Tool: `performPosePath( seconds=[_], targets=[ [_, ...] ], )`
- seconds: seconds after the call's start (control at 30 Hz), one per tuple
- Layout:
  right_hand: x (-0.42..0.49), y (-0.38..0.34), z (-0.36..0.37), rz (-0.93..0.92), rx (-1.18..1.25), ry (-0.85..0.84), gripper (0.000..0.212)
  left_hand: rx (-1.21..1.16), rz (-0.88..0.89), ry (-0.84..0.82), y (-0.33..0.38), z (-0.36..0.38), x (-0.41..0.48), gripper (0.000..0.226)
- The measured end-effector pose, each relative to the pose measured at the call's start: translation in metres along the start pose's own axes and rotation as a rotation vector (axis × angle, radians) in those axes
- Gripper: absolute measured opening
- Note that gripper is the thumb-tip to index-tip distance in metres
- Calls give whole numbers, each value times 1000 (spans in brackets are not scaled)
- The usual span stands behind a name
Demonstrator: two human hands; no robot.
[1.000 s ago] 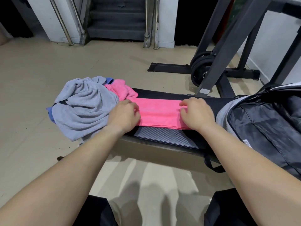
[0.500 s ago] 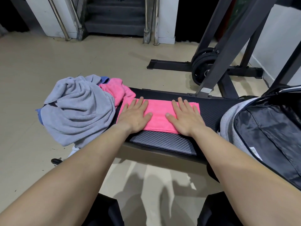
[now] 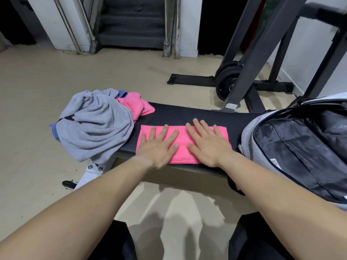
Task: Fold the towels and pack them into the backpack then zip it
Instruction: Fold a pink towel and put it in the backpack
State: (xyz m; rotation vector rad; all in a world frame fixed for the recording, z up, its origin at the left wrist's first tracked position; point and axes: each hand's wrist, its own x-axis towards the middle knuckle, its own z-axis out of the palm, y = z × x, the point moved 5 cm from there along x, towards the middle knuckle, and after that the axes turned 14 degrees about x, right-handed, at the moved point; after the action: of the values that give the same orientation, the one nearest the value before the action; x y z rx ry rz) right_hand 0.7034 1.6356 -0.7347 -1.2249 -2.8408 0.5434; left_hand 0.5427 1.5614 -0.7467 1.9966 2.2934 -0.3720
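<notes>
Both hands lay flat with fingers straight and spread, gripping nothing. The left hand (image 3: 159, 145) and right hand (image 3: 208, 145) pressed side by side on the pink towel (image 3: 181, 156), already folded into a narrow strip at the near edge of the bench (image 3: 187, 113). To the right the backpack (image 3: 300, 147) lay unzipped; whether any towel was inside could not be told. At the bench's left end a heap waited unfolded: a grey towel (image 3: 95, 126), a second pink towel (image 3: 139, 106) and a blue towel (image 3: 123, 93) barely showing. Most folding, all packing and zipping seemingly remained.
</notes>
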Motion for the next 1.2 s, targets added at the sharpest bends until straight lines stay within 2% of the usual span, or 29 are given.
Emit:
performPosePath(
  seconds=[0.1,0.3,0.4,0.5,0.6,0.8,0.93,1.03,1.1,1.2],
  targets=[
    [-4,15,10,78,43,-86,66,-5,-41,-3,-10,3,3,58],
    [-7,30,9,224,63,-38,71,-5,-59,29,-18,6,7,58],
    [-4,24,7,253,45,-33,72,-73,-63,169,-26,-5,6,53],
    [0,4,-4,112,45,10,67,-104,-168,313,-45,-17,-2,37],
    [4,-21,-2,-2,93,-46,62,-47,-277,277,-59,-19,-14,32],
    [10,-21,6,-2,109,-173,71,-76,-453,144,-62,-20,-28,32],
    [6,-17,-4,-28,182,-174,73,-232,-459,80,-66,-19,-25,40],
    [4,-10,-8,-11,175,-152,72,-344,-492,102,-74,-24,-23,42],
    [4,-5,-8,16,162,-168,73,-379,-507,55,-77,-27,-24,47],
    [2,-2,-4,36,139,-228,74,-330,-485,-44,-76,-34,-27,36]
  ],
)
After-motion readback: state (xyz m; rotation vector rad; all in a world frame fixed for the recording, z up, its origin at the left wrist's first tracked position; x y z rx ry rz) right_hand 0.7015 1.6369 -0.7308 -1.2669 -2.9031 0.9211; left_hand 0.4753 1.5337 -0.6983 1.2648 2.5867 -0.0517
